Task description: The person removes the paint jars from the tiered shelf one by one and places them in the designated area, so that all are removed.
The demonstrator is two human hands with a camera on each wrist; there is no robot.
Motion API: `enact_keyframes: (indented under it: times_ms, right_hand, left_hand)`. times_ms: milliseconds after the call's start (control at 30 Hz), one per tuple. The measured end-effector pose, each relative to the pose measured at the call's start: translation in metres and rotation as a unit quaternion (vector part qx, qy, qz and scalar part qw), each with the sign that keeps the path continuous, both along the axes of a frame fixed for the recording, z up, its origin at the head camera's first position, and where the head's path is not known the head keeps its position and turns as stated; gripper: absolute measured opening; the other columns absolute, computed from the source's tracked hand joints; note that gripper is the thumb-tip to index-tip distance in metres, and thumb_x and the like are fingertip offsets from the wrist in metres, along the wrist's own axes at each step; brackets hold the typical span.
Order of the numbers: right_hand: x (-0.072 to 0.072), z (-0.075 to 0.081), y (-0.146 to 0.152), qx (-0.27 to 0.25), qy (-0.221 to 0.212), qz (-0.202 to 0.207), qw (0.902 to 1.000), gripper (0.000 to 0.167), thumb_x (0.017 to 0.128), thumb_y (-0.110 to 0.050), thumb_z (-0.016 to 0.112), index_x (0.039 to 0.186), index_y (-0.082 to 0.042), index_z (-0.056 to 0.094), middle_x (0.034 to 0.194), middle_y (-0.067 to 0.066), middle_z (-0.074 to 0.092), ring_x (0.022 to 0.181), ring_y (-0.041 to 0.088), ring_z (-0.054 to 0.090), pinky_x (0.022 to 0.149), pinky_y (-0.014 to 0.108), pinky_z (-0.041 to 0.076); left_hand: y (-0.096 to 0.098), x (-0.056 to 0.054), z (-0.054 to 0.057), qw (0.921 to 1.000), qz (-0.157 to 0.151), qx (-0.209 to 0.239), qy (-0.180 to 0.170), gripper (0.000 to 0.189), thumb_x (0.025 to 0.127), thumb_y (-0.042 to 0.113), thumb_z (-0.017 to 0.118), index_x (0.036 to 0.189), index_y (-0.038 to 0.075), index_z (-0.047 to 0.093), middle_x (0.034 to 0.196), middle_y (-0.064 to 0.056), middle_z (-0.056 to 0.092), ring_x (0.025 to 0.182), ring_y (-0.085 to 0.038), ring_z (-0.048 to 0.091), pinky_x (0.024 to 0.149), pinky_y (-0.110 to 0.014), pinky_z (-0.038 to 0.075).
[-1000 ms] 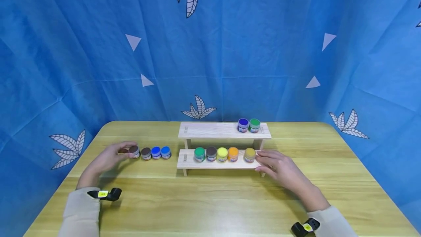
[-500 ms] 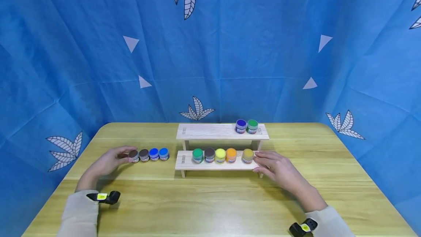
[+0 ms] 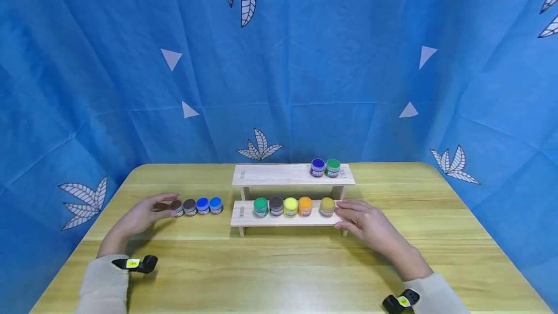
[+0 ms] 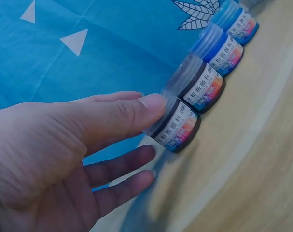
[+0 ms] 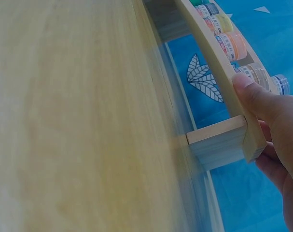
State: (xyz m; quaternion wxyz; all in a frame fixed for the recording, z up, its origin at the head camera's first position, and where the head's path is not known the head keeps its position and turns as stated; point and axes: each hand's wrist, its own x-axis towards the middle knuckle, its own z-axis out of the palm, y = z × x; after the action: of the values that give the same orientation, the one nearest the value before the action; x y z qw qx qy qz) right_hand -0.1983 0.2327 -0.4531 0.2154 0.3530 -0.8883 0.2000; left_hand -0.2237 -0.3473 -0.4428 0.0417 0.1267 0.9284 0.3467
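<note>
My left hand (image 3: 141,214) pinches a dark brown-lidded paint jar (image 4: 177,128) between thumb and fingers, at the left end of a short row on the table. Beside it stand another dark jar (image 3: 189,207), a blue jar (image 3: 203,206) and a lighter blue jar (image 3: 215,205). My right hand (image 3: 368,222) grips the right end of the lower shelf (image 5: 216,60) of a wooden rack, its thumb on the front edge. An ochre jar (image 3: 327,207) stands just left of those fingers. The other right fingers are partly hidden behind the shelf end.
On the lower shelf also stand green (image 3: 260,207), dark (image 3: 276,206), yellow (image 3: 290,207) and orange (image 3: 305,206) jars. The upper shelf (image 3: 274,175) bears a purple jar (image 3: 317,167) and a green-lidded jar (image 3: 333,168) near its right end. A blue curtain (image 3: 305,62) hangs behind the table.
The dark jar in my left hand has shifted slightly toward me and closer to its neighbour, into line with the row. My right hand stays on the shelf end. The head view shifts slightly.
</note>
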Motion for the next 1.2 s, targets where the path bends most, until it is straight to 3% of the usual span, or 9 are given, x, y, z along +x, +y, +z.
enact_keyframes:
  times_ms: [233,467,733,933,1200]
  right_hand:
    - [0.001,-0.001,-0.003,0.002,-0.015,0.0,0.9999,0.041,0.082,-0.032,0.078,0.115,-0.009,0.074,0.122,0.007,0.067,0.114,0.027,0.062,0.095,0.046,0.05]
    - [0.001,-0.001,-0.001,0.007,-0.018,-0.003,0.9998,0.041,0.082,-0.033,0.077,0.116,-0.009,0.073,0.123,0.007,0.066,0.115,0.027,0.061,0.096,0.046,0.049]
    - [-0.002,0.0,0.001,0.012,-0.017,0.002,0.9998,0.042,0.083,-0.032,0.077,0.117,-0.008,0.073,0.124,0.008,0.066,0.115,0.027,0.061,0.097,0.045,0.049]
    - [-0.002,0.003,0.002,0.007,-0.011,0.008,0.9999,0.041,0.082,-0.031,0.078,0.116,-0.009,0.073,0.123,0.008,0.067,0.114,0.027,0.062,0.096,0.045,0.049]
    - [0.002,0.008,0.0,0.029,-0.027,-0.005,0.9992,0.041,0.084,-0.032,0.076,0.117,-0.009,0.073,0.124,0.008,0.066,0.114,0.026,0.062,0.094,0.044,0.05]
  left_hand:
    - [0.005,0.008,0.016,0.9998,0.018,0.006,0.009,0.063,0.095,0.036,0.066,0.145,0.003,0.045,0.141,-0.022,0.049,0.121,-0.044,0.049,0.094,-0.059,0.045]
    - [0.025,0.009,0.036,0.9988,0.017,0.019,0.041,0.061,0.095,0.036,0.065,0.145,0.005,0.046,0.142,-0.022,0.047,0.124,-0.043,0.045,0.098,-0.062,0.04]
    - [0.062,0.002,0.056,0.9965,0.005,-0.006,0.083,0.059,0.097,0.04,0.062,0.142,0.005,0.05,0.141,-0.021,0.049,0.127,-0.041,0.045,0.103,-0.06,0.036]
    - [0.094,-0.004,0.068,0.996,-0.004,-0.021,0.087,0.059,0.096,0.044,0.061,0.142,0.009,0.052,0.142,-0.018,0.049,0.13,-0.04,0.044,0.103,-0.059,0.038]
    - [0.14,-0.015,0.085,0.9924,-0.051,-0.046,0.102,0.059,0.094,0.047,0.063,0.139,0.011,0.055,0.141,-0.015,0.051,0.13,-0.039,0.045,0.102,-0.06,0.04]
